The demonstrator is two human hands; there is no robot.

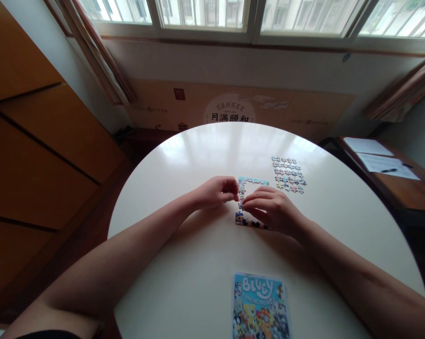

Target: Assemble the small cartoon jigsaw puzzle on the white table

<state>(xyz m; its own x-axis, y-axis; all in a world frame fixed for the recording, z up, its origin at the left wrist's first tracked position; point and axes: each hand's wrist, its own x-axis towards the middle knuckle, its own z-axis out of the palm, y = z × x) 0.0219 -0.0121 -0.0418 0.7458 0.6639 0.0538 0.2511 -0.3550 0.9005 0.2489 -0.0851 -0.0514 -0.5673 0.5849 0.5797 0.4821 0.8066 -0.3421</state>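
from my remote station i record a white table (184, 273) with a printed bluey sheet (260, 306) lying flat at my near side. beyond it lies the partly assembled puzzle outline (254, 180), its long axis judged to run away from me; the loose pieces (284, 180) sit in rows beyond and to its right. my left hand (219, 190) rests just outside the outline's left side, wrist low, fingers curled inward; i cannot tell whether that grip holds anything. my right hand (277, 207) arches over the interior from the right, palm down, covering part of the right side. its fingertips meet a small dark piece (240, 205) to their left, between the upper left run and the lower-left corner section (239, 219). both hands are near this spot. whether the right grip pinches or merely presses, i cannot confirm.
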